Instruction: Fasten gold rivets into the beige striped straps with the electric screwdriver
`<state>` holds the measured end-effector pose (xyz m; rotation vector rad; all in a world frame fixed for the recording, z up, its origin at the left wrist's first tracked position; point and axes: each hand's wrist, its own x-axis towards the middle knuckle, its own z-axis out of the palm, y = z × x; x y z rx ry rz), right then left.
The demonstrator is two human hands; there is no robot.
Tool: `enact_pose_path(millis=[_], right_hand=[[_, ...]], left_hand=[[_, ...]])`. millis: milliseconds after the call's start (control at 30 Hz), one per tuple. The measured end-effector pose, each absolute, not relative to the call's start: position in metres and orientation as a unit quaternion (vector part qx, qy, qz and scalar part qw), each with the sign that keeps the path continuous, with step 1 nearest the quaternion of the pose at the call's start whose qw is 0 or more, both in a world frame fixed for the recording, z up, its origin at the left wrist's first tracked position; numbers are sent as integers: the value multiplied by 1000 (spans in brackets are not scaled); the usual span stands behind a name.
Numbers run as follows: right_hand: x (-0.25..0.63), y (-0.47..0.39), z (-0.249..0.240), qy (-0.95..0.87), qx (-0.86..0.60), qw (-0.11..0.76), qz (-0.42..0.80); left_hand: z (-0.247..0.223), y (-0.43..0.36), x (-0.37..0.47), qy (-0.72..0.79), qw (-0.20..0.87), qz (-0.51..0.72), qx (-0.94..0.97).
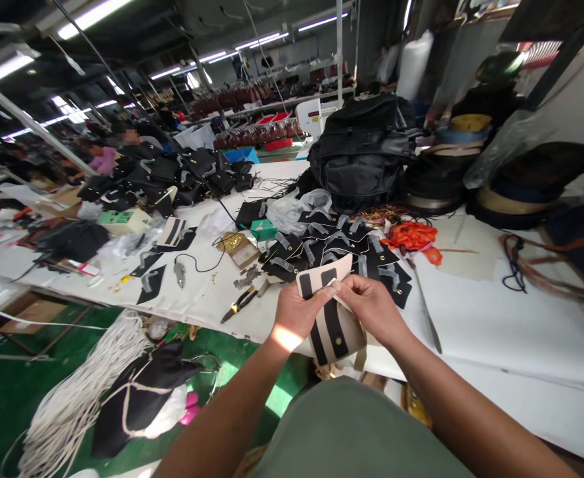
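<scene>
Between my two hands, just over the table's front edge, is a beige panel with black stripes (328, 332); a small round yellowish fitting shows near its lower end. My left hand (296, 312) is closed on the panel's left side, thumb on top. From the other side my right hand (370, 304) pinches it near the middle, its fingertips close to my left thumb. Just beyond lie several black pieces (322, 245) with clear plastic-wrapped straps. Pliers with dark and yellow handles (239, 304) rest left of my left hand.
Farther left on the white table (496, 325) are a corded grey tool (179, 272), a cardboard box of brass-coloured bits (239, 249) and a heap of black bags (172, 174). A black backpack (364, 153) stands behind. Orange material (411, 239) lies right; white cord (85, 392) hangs lower left.
</scene>
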<state>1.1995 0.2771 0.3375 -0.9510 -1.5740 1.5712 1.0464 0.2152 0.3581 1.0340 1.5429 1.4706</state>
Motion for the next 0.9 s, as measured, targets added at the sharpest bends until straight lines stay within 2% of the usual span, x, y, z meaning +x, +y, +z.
enact_pose_path(millis=[133, 300, 400, 467, 533, 600, 700, 767, 833, 900], right_hand=[[1207, 273, 337, -635, -339, 327, 613], [1212, 276, 328, -707, -343, 317, 531], [1209, 267, 331, -740, -339, 343, 469], [1204, 252, 341, -776, -268, 357, 445], [1201, 235, 352, -820, -148, 337, 439], [1202, 223, 358, -825, -102, 310, 462], [1212, 224, 343, -719, -274, 334, 544], [1220, 232, 322, -659, -366, 318, 576], [1225, 238, 300, -651, -399, 295, 575], [1227, 242, 284, -657, -410, 326, 541]], left_hand=[[359, 218, 1046, 618, 365, 570, 400], [361, 221, 1047, 637, 367, 534, 418], [354, 223, 1046, 641, 359, 533, 420], [345, 226, 1043, 644, 340, 549, 410], [335, 231, 1036, 646, 328, 579, 374], [327, 236, 1028, 637, 328, 615, 328], [324, 238, 1016, 600, 338, 664, 292], [326, 237, 1011, 576, 339, 693, 269], [329, 235, 1007, 562, 334, 717, 242], [331, 233, 1006, 554, 329, 732, 222]])
